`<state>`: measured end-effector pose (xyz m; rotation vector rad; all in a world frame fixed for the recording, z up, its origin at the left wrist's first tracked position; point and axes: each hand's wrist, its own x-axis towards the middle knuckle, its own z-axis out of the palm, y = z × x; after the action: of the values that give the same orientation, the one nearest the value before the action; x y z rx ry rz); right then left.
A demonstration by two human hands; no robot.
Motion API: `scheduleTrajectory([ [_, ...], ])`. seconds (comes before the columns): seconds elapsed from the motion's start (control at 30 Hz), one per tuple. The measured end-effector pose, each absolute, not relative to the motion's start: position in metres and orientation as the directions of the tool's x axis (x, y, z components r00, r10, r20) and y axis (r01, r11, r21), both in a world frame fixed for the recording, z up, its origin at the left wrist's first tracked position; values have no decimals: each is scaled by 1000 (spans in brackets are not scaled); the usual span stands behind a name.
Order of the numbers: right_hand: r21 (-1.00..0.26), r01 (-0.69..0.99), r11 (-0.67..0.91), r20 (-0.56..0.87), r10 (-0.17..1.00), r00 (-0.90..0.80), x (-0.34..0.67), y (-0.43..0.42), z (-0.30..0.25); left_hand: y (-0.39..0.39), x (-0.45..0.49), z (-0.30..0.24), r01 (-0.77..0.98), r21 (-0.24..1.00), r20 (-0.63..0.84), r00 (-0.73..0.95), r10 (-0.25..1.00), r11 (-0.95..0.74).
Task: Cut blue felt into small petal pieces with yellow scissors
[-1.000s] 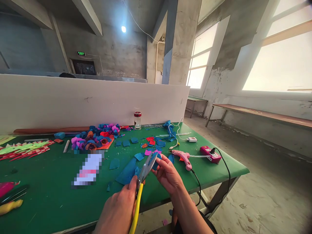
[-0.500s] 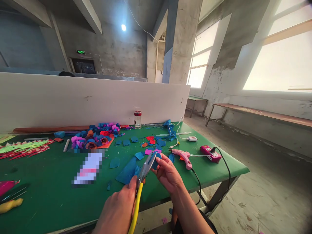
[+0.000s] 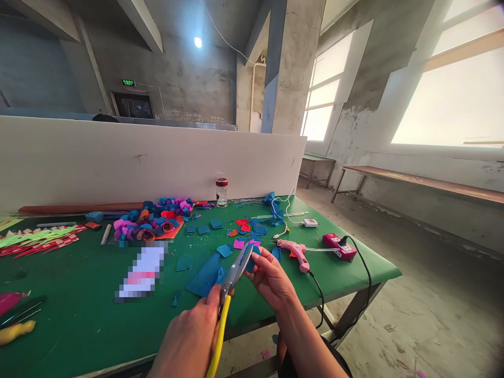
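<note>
My left hand (image 3: 197,323) is closed round a pair of scissors (image 3: 237,270) with yellow handles, its blades pointing up and away from me. Between the fingers of my right hand (image 3: 273,278) is a small piece of blue paper (image 3: 252,260), pinched close to the blade tips. The blades lie against the paper; whether they have cut into it I cannot make out. Under and beside the scissors, a larger blue sheet (image 3: 202,278) rests on the green table (image 3: 94,325). Cut blue squares (image 3: 184,263) lie around it.
A pink glue gun (image 3: 295,251) lies right of my hands, its cord hanging over the table edge near a magenta power strip (image 3: 340,247). Paper roses (image 3: 153,220) are heaped at back left, a red-lidded jar (image 3: 221,192) behind. A white panel (image 3: 157,160) closes the far side.
Hardly anything differs. The whole view has shifted very slightly; both hands keep the same hold on the scissors and the blue paper.
</note>
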<state>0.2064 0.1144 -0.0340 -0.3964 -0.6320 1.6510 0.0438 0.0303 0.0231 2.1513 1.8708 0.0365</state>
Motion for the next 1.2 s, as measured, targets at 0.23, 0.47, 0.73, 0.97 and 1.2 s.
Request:
scheduleTrajectory([
  [0.23,-598,-796,-92,79,982,-173,207,114,-33,32,42,20,977,179,-178,148,973,-115],
  [0.47,-607,-789,-93,72,983,-170,207,114,-33,34,41,16,978,162,-177,162,971,-134],
  [0.73,-604,-792,-83,93,980,-174,208,114,-33,34,39,14,978,164,-161,158,974,-132],
  [0.97,-597,-797,-90,88,980,-177,209,113,-30,33,40,18,980,158,-196,153,969,-123],
  [1.2,-601,-795,-83,97,980,-176,210,113,-32,33,40,17,975,197,-205,141,969,-101],
])
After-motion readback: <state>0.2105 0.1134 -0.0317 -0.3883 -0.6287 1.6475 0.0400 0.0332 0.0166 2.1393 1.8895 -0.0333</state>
